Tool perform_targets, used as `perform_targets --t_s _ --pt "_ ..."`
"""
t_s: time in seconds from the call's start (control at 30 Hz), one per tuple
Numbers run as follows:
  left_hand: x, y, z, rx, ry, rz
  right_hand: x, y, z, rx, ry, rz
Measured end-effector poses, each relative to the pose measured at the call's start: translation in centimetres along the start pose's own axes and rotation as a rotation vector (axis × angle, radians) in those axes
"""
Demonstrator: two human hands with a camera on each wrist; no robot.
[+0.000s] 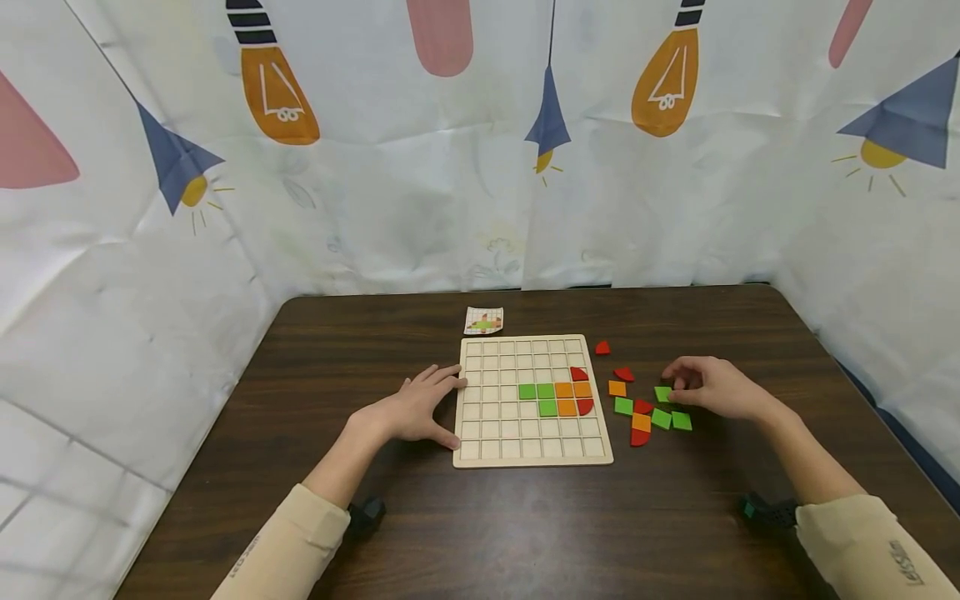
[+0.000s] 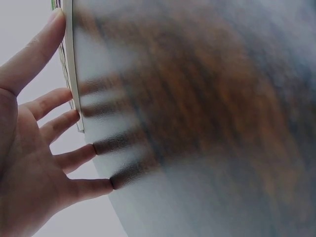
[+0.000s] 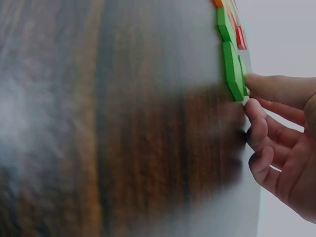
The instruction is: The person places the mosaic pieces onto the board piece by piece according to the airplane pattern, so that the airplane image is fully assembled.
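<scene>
Two hands are at work on my head view. My left hand (image 1: 412, 410) has its fingers spread wide and straight, gripping nothing, their tips touching the left edge of the gridded board (image 1: 488, 451). My right hand (image 1: 716, 388) pinches a green square (image 1: 662, 393) between thumb and forefinger, right of the board, beside the loose tiles (image 1: 641, 422). I see a picture card (image 1: 483, 321) just behind the board on the table (image 1: 525, 533).

Curtained-off space, whether in a home or a studio unclear, dark wood-grain worktop (image 1: 525, 525) beneath the left grip (image 1: 411, 408) and right grip (image 1: 711, 387), white cloth hangings (image 1: 420, 208) beyond and to both sides of them, printed with orange bulbs (image 1: 280, 93), blue lamps (image 1: 549, 112), pink shapes (image 1: 441, 37)
</scene>
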State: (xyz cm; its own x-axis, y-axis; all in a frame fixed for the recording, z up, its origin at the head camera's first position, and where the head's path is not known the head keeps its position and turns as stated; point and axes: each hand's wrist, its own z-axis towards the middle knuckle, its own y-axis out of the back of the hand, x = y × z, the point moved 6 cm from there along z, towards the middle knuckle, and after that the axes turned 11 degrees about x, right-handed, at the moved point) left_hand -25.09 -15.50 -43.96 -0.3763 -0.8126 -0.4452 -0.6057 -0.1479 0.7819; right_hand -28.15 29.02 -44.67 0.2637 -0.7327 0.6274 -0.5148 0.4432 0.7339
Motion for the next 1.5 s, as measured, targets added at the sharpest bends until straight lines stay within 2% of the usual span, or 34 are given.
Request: perform_targets --t_s 0.67,1.5 --pt "0.03 -0.10 -0.05 0.000 0.000 -0.011 0.32 -0.24 -0.14 0.009 0.006 0.010" --pt "0.28 -0.12 0.10 -0.002 -0.003 -0.016 0.46 0.34 -0.16 -0.095 -0.038 -0.053"
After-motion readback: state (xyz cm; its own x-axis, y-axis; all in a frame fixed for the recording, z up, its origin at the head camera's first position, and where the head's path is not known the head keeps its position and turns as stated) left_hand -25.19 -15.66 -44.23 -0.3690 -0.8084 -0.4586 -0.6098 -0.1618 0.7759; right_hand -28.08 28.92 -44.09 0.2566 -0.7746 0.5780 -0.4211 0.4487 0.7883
